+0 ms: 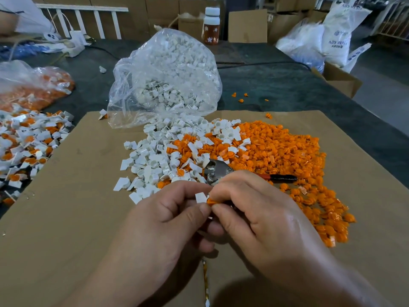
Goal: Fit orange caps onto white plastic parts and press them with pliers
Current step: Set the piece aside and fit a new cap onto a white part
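Orange cap (212, 201) pinched in right hand (261, 213), white plastic part (200, 197) pinched in left hand (168, 218), pliers (218, 169) lying on heap of caps (287, 156)

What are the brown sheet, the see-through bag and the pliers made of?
Brown sheet: looks like cardboard, matte and fibrous, with a few scuffs.
See-through bag: thin clear plastic film, shiny and crinkled.
Pliers: the head looks like bare grey metal with a rivet; the handles seem coated in red and black plastic or rubber.
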### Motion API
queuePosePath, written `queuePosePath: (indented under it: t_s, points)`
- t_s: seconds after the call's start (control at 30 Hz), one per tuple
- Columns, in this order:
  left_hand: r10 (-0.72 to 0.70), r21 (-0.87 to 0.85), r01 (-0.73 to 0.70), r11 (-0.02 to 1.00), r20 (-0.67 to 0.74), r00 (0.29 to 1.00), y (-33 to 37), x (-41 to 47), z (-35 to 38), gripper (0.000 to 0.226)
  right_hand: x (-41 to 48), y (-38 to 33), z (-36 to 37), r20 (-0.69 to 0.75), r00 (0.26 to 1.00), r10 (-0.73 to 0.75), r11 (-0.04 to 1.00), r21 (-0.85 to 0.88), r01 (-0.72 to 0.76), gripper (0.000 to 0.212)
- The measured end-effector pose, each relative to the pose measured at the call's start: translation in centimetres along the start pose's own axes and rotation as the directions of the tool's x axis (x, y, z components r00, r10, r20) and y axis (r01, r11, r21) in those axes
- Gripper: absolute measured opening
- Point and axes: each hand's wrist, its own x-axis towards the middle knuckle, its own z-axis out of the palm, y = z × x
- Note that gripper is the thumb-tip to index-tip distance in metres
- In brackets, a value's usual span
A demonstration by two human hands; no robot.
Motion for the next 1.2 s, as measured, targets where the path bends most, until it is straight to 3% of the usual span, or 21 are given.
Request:
queuePosePath:
  t_s: [0.1,0.2,0.33,0.43,0.57,0.67,0.77,1.2]
  points:
    - [0.092,0.169,-0.088,0.982,-0.014,0.996,0.39,-0.21,0.12,0.007,0.00,0.13,0.06,0.006,1.000,-0.004,0.999,-0.041,0.004,0.016]
    - [0.152,0.213,-0.145,0.966,-0.015,0.988,0.40,-0.46,0.18,0.005,-0.01,0.14,0.15,0.020,1.000,0.007,1.000,-0.023,-0.006,0.016]
    - [0.071,-0.055,-0.073,0.996,-0.035,0.997,0.15,-0.29,0.33,0.008,0.02,-0.07,0.04,0.022,0.999,0.045,0.999,0.014,-0.045,0.016]
    - [0.045,-0.122,-0.046,0.991,-0.016,0.999,0.10,-0.19,0.29,0.014,-0.12,-0.28,-0.12,0.061,0.995,0.084,0.991,0.100,-0.090,0.015]
    - [0.126,-0.061,-0.127,0.990,-0.025,0.992,0.41,-0.45,0.35,0.020,-0.17,-0.24,-0.57,0.140,0.963,0.231,0.836,0.478,-0.270,0.017]
    - [0.223,0.119,-0.225,0.967,0.029,0.974,0.52,-0.64,0.20,0.015,-0.03,0.04,-0.54,0.211,0.927,0.310,0.705,0.603,-0.373,0.017]
    - [0.229,0.161,-0.231,0.960,0.033,0.973,0.57,-0.78,0.11,0.018,0.12,0.17,-0.54,0.266,0.911,0.316,0.607,0.681,-0.410,0.017]
    - [0.313,0.376,-0.288,0.881,-0.006,0.950,0.82,-0.95,0.55,0.016,0.07,-0.40,-0.50,0.060,0.980,0.190,0.909,0.366,-0.199,0.012]
